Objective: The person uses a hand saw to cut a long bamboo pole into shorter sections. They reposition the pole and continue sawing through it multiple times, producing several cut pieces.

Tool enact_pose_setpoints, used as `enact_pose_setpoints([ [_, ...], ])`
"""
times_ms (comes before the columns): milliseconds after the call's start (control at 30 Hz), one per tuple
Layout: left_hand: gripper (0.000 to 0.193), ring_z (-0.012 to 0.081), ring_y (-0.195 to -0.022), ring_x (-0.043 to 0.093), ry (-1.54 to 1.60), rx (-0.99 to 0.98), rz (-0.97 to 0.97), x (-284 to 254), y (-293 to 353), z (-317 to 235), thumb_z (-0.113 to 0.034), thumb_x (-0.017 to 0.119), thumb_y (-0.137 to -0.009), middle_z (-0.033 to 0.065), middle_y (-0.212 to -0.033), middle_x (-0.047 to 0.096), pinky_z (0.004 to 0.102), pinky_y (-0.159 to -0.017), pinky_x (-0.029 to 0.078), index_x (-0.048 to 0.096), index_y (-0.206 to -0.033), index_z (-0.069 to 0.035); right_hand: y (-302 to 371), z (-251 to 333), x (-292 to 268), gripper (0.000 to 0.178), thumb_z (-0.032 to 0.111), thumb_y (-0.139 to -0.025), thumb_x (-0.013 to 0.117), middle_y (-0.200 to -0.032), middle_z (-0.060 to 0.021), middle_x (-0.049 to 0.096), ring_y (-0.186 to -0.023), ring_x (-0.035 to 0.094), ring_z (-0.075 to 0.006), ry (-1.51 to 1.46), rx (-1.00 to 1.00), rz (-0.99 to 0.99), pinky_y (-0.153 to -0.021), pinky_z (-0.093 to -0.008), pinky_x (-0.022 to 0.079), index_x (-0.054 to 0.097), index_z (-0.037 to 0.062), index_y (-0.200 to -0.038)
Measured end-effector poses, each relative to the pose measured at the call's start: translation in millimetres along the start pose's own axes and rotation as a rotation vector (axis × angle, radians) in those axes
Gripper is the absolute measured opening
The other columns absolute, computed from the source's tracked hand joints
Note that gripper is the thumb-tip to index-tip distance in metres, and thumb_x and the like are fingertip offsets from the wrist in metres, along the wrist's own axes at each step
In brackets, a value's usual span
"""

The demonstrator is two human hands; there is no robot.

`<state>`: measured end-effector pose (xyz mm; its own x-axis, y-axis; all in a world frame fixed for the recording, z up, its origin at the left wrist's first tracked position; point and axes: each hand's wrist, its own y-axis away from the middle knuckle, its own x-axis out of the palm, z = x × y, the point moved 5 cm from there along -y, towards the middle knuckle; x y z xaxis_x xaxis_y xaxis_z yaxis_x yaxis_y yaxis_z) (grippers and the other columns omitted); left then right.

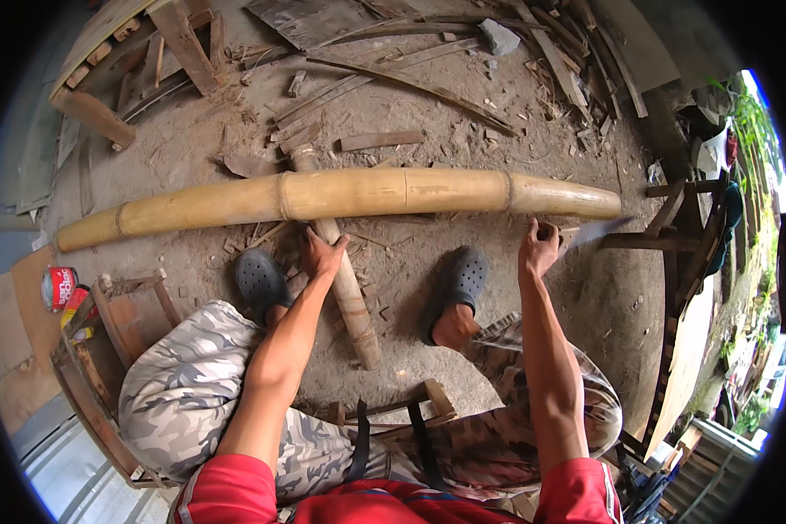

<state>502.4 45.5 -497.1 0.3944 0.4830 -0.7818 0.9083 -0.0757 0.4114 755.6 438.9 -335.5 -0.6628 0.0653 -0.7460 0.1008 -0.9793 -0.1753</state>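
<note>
A thick yellow bamboo pole (pixel 358 193) lies crosswise in front of me, with a dark line cut across its middle. It rests over a thinner bamboo pole (pixel 355 307) that runs toward me between my feet. My left hand (pixel 321 253) is closed round the thinner pole, just on the near side of the thick one. Below the thick pole's right part, my right hand (pixel 540 249) is closed on a saw. The saw's grey blade (pixel 590 232) points right and is smeared by motion; its handle is mostly hidden in the hand.
Wood strips (pixel 410 92) and scraps litter the dirt floor beyond the bamboo. A wooden bench (pixel 183 44) stands far left, a wooden frame (pixel 672 236) at right. Cans (pixel 59 286) sit by a small wooden frame at left. My dark clogs (pixel 463 278) are near the bamboo.
</note>
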Motion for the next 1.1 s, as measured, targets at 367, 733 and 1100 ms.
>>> enact_pose_setpoints([
  [367, 0.122, 0.0483, -0.135, 0.04, 0.195, 0.07, -0.059, 19.6, -26.4, 6.3, -0.041, 0.091, -0.065, 0.0369, -0.147, 0.037, 0.0492, -0.115, 0.033, 0.02, -0.15, 0.01, 4.7, -23.9, 73.8, 0.116, 0.088, -0.072, 0.059, -0.14, -0.022, 0.056, -0.126, 0.054, -0.037, -0.298, 0.688, 0.171, -0.106, -0.0494, 0.042, 0.052, -0.0037, -0.142],
  [733, 0.117, 0.0485, -0.143, 0.029, 0.081, 0.165, -0.1, 24.5, -17.3, 15.2, -0.043, 0.087, -0.071, 0.035, -0.152, 0.032, 0.0518, -0.12, 0.024, 0.022, -0.152, 0.01, -22.0, -21.0, 112.0, 0.107, 0.078, -0.065, 0.078, -0.14, -0.0154, 0.05, -0.1, 0.054, -0.0239, -0.667, 0.662, 0.346, -0.083, -0.0391, 0.048, 0.053, 0.0104, -0.144],
  [1100, 0.118, 0.0484, -0.142, 0.031, -0.008, 0.193, -0.106, 7.2, -13.6, 10.0, -0.063, 0.079, -0.073, 0.0321, -0.152, 0.037, 0.053, -0.12, 0.024, 0.028, -0.151, 0.009, -53.1, -6.3, 139.1, 0.123, 0.094, -0.056, 0.066, -0.119, -0.0179, 0.051, -0.093, 0.05, -0.0321, -0.454, 0.994, 0.563, -0.083, -0.0522, 0.039, 0.049, 0.0087, -0.144],
])
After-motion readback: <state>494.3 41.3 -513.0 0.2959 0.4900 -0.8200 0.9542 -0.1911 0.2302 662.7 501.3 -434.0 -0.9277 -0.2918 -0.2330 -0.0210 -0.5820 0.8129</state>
